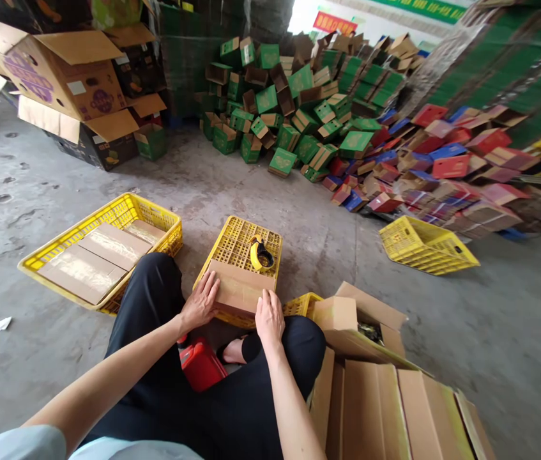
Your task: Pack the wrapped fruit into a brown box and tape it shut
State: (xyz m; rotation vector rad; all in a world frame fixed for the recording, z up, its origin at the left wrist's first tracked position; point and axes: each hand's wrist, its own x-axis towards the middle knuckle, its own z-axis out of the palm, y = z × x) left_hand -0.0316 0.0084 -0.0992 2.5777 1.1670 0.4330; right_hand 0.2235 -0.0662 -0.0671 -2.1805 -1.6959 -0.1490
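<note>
Okay, our left hand (pixel 202 300) lies released on the carton (pixel 239 287) at the yellow crate (pixel 220 246)'s near edge; right hand (pixel 271 317) touches it, grasp unclear. We'd best steady both ends evenly.

The bottom edge cuts off the brown cartons (pixel 370 409), and lettering on the red banner (pixel 335 23) is blurred.

The purple-printed carton (pixel 66 80), red sign (pixel 334 23) and green banner (pixel 426 9) are too blurred to read.
</note>
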